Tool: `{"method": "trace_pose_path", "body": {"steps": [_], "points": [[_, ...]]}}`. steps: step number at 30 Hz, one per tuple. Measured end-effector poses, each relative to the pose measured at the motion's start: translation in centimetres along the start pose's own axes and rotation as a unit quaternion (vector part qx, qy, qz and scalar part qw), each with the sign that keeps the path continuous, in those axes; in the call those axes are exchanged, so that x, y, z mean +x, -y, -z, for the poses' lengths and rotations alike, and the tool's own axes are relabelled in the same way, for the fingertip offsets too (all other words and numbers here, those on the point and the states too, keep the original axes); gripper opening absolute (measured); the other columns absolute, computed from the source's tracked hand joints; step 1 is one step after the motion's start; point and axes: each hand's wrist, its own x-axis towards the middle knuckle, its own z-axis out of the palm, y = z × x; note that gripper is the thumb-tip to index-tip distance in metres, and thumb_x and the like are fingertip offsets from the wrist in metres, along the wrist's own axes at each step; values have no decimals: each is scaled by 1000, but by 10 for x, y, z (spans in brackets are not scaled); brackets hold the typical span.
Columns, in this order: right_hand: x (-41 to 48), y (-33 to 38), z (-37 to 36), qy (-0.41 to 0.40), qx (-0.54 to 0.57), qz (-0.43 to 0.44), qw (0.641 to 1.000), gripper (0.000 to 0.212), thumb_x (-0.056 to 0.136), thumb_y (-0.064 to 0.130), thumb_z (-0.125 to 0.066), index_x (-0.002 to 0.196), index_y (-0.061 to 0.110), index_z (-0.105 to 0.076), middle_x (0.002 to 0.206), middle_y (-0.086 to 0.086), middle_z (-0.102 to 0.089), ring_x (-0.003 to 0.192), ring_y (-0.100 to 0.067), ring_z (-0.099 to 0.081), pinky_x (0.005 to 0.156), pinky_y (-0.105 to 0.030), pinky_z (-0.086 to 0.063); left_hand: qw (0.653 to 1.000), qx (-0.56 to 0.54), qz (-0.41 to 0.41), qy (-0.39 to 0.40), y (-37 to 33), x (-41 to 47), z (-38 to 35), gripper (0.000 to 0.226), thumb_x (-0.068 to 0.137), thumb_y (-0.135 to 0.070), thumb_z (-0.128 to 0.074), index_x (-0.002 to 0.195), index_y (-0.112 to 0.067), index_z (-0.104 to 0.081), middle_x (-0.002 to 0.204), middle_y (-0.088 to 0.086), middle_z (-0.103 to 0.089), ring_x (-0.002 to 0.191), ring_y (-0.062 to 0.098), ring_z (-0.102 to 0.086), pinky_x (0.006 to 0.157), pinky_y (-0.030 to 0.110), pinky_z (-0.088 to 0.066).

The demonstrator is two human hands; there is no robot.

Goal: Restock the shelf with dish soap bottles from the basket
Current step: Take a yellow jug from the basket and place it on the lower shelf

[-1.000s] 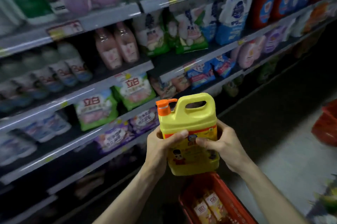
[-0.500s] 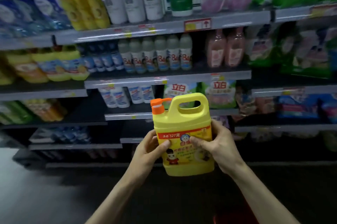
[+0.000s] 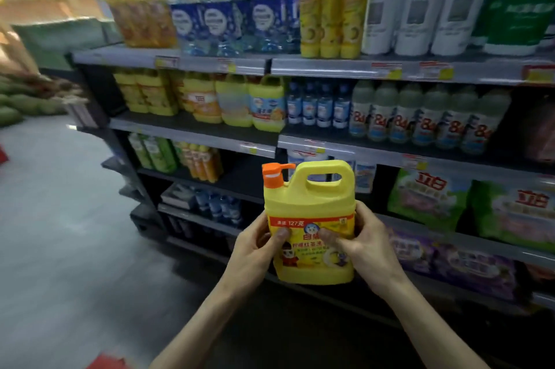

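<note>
A yellow dish soap bottle [image 3: 312, 212] with an orange pump cap and a built-in handle is held upright in front of me. My left hand [image 3: 255, 251] grips its left side with the thumb on the label. My right hand [image 3: 365, 245] grips its right side, thumb also on the label. Similar yellow handled jugs [image 3: 234, 101] stand on the second shelf [image 3: 192, 131] up and to the left. Only a red corner of the basket [image 3: 105, 364] shows at the bottom edge.
Blue bottles [image 3: 231, 11] and tall yellow bottles [image 3: 330, 5] fill the top shelf. Pale bottles marked 84 [image 3: 420, 116] stand to the right. Green detergent bags [image 3: 432, 197] lie lower right. Grey aisle floor [image 3: 60, 233] stretches on the left.
The view has swung left along the shelving; the basket dropped almost out of sight and the yellow jugs came into view. Both hands keep the same hold on the bottle.
</note>
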Motion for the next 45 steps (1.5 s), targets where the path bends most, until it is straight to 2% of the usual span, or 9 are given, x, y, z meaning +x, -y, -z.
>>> {"method": "trace_pose_path", "body": {"steps": [13, 20, 25, 29, 31, 35, 38, 42, 45], "points": [[132, 4, -137, 114, -51, 42, 991, 67, 79, 42, -91, 135, 33, -54, 127, 10, -71, 118, -8, -70, 98, -45, -62, 994, 43, -31, -92, 7, 56, 158, 29, 103, -32, -65, 132, -36, -68, 132, -2, -74, 124, 17, -70, 93, 27, -60], [226, -6, -179, 160, -93, 71, 980, 67, 82, 42, -89, 135, 33, -49, 121, 16, -69, 109, 2, -69, 87, -28, -63, 986, 64, -30, -152, 23, 118, 208, 35, 104, -28, -64, 139, -25, -63, 132, -2, -74, 124, 16, -69, 96, 26, -58], [293, -9, -214, 191, -59, 94, 975, 72, 78, 52, -88, 138, 33, -52, 124, 17, -70, 115, -1, -68, 90, -32, -63, 974, 94, -25, -206, 29, 159, 250, 36, 103, -43, -67, 139, -38, -64, 135, -5, -72, 127, 14, -67, 104, 34, -57], [336, -14, -249, 207, -45, 115, 971, 69, 81, 46, -89, 137, 34, -51, 124, 24, -67, 117, 1, -66, 95, -34, -61, 964, 93, -25, -246, 37, 184, 282, 42, 101, -41, -67, 142, -33, -62, 135, -6, -72, 129, 16, -66, 107, 41, -56], [352, -16, -266, 208, -43, 127, 969, 70, 80, 49, -89, 137, 36, -51, 124, 29, -64, 117, 3, -65, 94, -29, -60, 960, 94, -34, -263, 39, 194, 299, 47, 99, -43, -68, 143, -30, -61, 134, -5, -72, 129, 16, -66, 107, 43, -56], [383, -14, -302, 198, -34, 151, 968, 70, 79, 53, -90, 136, 40, -51, 123, 29, -66, 115, 3, -67, 85, -19, -61, 957, 87, -54, -273, 40, 213, 340, 52, 97, -49, -71, 146, -37, -60, 136, -6, -71, 130, 15, -66, 103, 34, -58], [405, -16, -335, 192, -26, 154, 969, 64, 81, 44, -91, 132, 43, -51, 112, 22, -72, 97, -8, -74, 70, -27, -66, 958, 69, -65, -270, 42, 226, 378, 51, 93, -54, -76, 141, -43, -64, 136, -8, -72, 129, 11, -67, 97, 24, -59], [434, -17, -386, 156, -20, 180, 971, 68, 82, 29, -91, 136, 44, -52, 120, 20, -70, 110, -3, -70, 79, -21, -62, 960, 53, -89, -260, 53, 250, 444, 52, 97, -34, -79, 146, -36, -63, 141, -6, -70, 133, 15, -65, 98, 28, -59], [454, -18, -424, 136, -20, 179, 974, 68, 85, 26, -90, 138, 44, -51, 119, 14, -71, 102, -9, -74, 72, -25, -63, 969, 36, -89, -229, 55, 268, 494, 53, 96, -31, -81, 146, -33, -63, 143, -3, -69, 134, 19, -64, 99, 28, -59]]}}
